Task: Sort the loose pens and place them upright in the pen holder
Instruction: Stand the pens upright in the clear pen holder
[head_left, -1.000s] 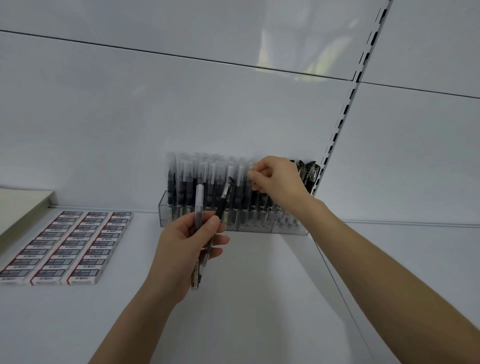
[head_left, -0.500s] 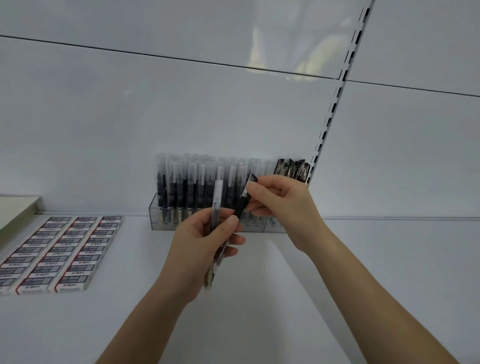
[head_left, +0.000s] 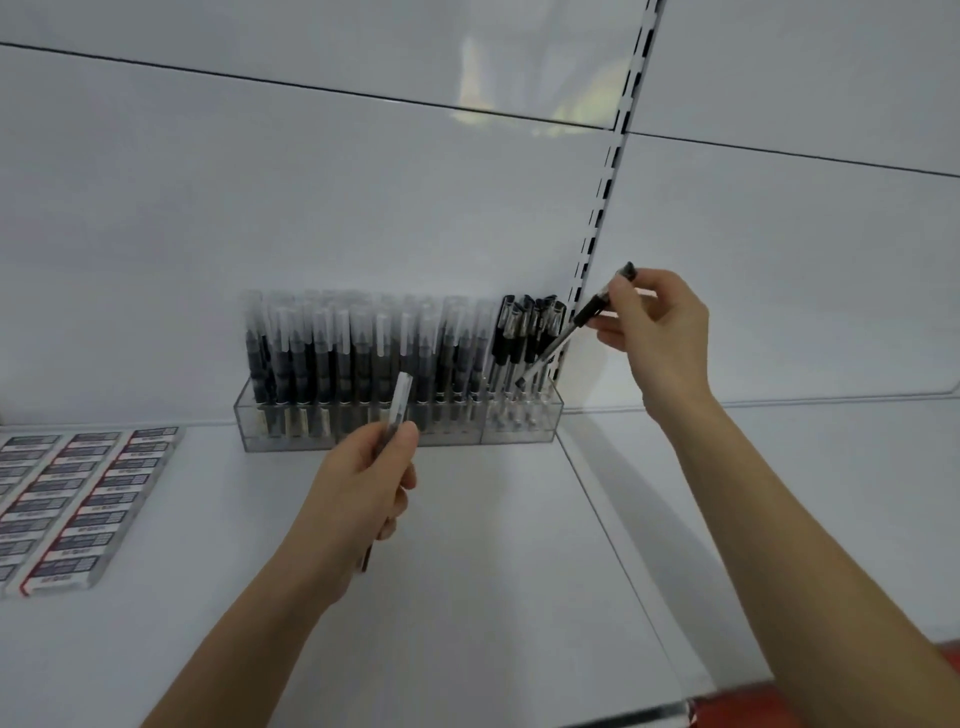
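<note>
The labels on the small boxes (head_left: 78, 499) at the left of the shelf (head_left: 493, 571) are too blurred to read. The right hand (head_left: 660, 332) pinches a black-capped pen (head_left: 587, 313) near its cap, tilted, its tip down at the right-end compartment of the clear pen holder (head_left: 363, 440), among the black-capped pens standing there. The left hand (head_left: 358, 483) grips a frosted-cap pen (head_left: 401, 400), cap up, in front of the holder's left compartment.

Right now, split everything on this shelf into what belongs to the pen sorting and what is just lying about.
Job in hand: black pen held by the right hand; clear pen held by the left hand; pen holder; standing pens in it.

Lying about: erasers at the left; slotted rail on the wall.
</note>
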